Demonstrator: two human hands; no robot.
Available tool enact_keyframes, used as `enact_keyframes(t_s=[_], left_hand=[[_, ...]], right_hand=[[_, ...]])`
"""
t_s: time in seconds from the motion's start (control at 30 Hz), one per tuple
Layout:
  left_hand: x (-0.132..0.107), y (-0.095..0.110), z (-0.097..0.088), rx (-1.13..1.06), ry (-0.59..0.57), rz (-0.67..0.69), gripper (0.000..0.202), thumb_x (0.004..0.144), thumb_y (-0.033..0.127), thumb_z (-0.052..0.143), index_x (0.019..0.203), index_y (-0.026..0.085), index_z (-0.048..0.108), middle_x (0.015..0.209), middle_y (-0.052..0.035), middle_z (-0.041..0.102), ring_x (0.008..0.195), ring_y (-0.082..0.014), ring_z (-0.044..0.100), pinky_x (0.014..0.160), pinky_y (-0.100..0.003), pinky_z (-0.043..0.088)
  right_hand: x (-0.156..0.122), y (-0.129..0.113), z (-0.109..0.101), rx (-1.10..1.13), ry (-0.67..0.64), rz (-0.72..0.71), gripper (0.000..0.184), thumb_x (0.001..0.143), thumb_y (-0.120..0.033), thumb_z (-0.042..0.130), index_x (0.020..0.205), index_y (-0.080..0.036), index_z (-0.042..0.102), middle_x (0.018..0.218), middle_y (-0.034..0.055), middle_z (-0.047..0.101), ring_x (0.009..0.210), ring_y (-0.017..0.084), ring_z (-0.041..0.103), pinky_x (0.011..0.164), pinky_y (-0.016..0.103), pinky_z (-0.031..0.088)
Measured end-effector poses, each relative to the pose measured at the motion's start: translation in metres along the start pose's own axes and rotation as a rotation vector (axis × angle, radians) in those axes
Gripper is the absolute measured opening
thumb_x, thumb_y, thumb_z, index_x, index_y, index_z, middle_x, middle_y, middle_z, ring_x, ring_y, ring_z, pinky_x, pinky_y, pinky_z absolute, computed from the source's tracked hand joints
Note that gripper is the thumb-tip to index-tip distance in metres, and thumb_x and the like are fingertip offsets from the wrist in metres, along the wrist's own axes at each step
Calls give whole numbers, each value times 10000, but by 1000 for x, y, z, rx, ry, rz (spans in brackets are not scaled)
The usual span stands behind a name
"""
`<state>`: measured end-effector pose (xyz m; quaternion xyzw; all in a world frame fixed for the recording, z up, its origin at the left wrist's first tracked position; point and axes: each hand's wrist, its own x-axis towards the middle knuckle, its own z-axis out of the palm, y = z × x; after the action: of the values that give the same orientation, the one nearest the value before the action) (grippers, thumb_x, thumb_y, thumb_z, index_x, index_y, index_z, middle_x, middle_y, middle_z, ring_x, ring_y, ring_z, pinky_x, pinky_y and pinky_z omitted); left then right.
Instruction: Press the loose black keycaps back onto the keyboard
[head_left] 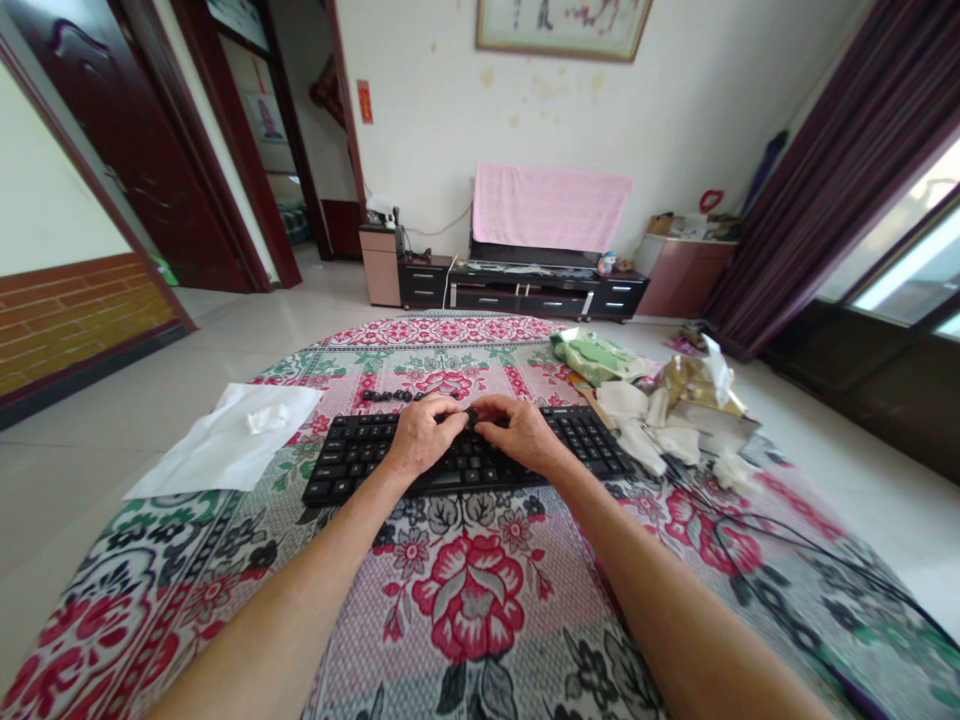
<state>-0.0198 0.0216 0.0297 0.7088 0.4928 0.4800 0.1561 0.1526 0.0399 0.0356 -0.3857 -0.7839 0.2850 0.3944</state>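
Both left hand [420,436] and right hand [523,433] atop the black keyboard [351,456].

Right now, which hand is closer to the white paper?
Left. The left hand sits on the keyboard, right of the paper; the right hand lies beyond it, farther right.

Left hand [420,436] and right hand [523,436] meet over black keyboard [351,458] on floral cloth [465,590].
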Motion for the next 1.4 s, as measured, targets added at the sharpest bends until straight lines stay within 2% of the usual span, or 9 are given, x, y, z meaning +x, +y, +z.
enact_keyframes(t_s=[0.23,0.33,0.73,1.0,1.17,1.27,1.4], left_hand=[[5,13,-3,-250,-26,-389,225,666,351,614,760,172,713,711,-4,694,715,-166,610,668,-265,458],[4,14,-2,-301,-43,-454,257,660,370,615,776,164,716,708,-10,688,706,-164,600,615,-254,445],[4,16,-6,-230,-147,-350,242,678,351,598,794,168,706,642,0,667,606,-140,594,559,-236,439],[4,13,-5,-43,-102,-208,194,691,287,594,797,188,723,751,-12,721,698,-169,642,687,-264,477],[2,14,-5,-37,-108,-146,201,709,286,588,828,194,721,794,-10,725,731,-168,649,703,-260,473],[3,15,-6,-33,-107,-166,199,709,303,578,785,187,721,723,-5,712,676,-156,632,650,-247,458],[4,16,-7,-24,-126,-281,229,712,342,554,683,176,710,563,5,655,566,-141,587,555,-234,417]], right_hand=[[1,-5,7,103,115,-50,238,698,-203,636,934,-186,600,806,6,670,747,128,627,754,285,498],[2,-6,8,147,133,-53,176,725,-227,611,895,-179,603,779,7,661,719,123,617,721,272,497],[0,-9,4,12,104,-120,204,727,-155,528,882,-183,659,783,8,658,721,121,588,715,266,475],[-1,-6,5,68,113,-78,194,725,-169,534,883,-188,646,817,12,665,750,129,608,734,276,484],[-1,-7,4,24,123,-101,179,719,-153,538,846,-190,657,822,16,671,765,133,612,748,283,481],[-1,-7,5,0,117,-95,165,720,-155,546,835,-193,659,811,14,678,760,135,617,748,284,482],[0,-7,5,3,103,-37,139,737,-207,572,855,-189,644,777,2,682,717,129,620,715,275,487]])
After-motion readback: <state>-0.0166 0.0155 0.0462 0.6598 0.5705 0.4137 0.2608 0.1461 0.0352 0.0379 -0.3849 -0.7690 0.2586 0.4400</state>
